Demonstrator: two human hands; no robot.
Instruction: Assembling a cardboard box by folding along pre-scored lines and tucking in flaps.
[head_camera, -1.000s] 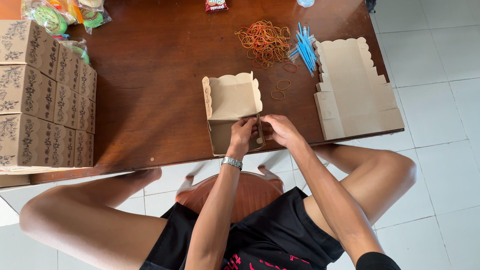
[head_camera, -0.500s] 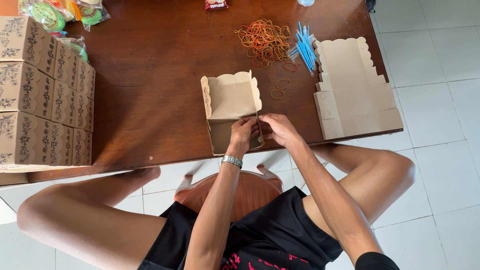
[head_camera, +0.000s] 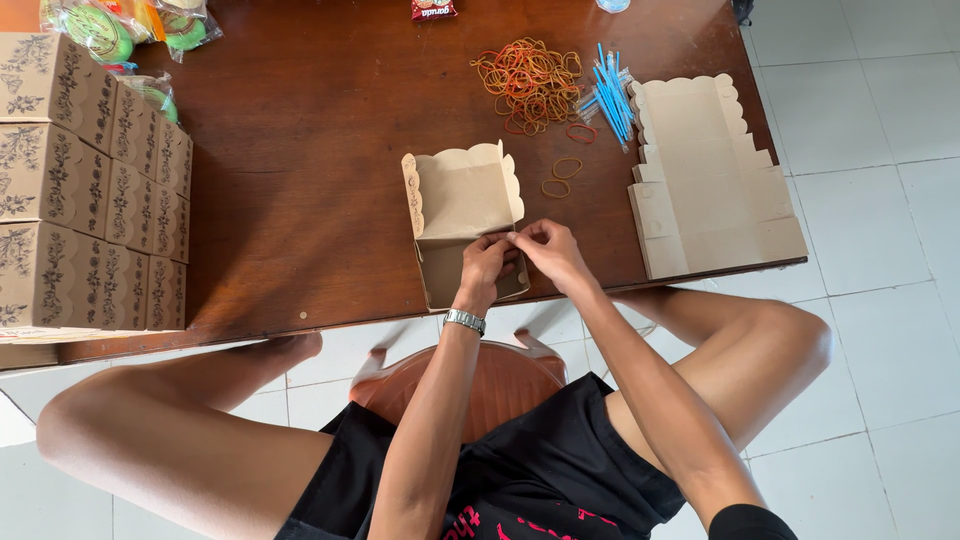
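Both hands, left hand (head_camera: 484, 262) and right hand (head_camera: 548, 250), pinch the half-folded brown box (head_camera: 462, 205) mid-frame; finished boxes (head_camera: 85, 190) stack left, flat sheets (head_camera: 705, 175) wait right.

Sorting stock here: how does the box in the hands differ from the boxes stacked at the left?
The half-folded box stands open with plain inner faces up, alone at the table edge, both hands on it. The stacked boxes are closed, show dark floral print, and sit in rows. Both are brown cardboard.
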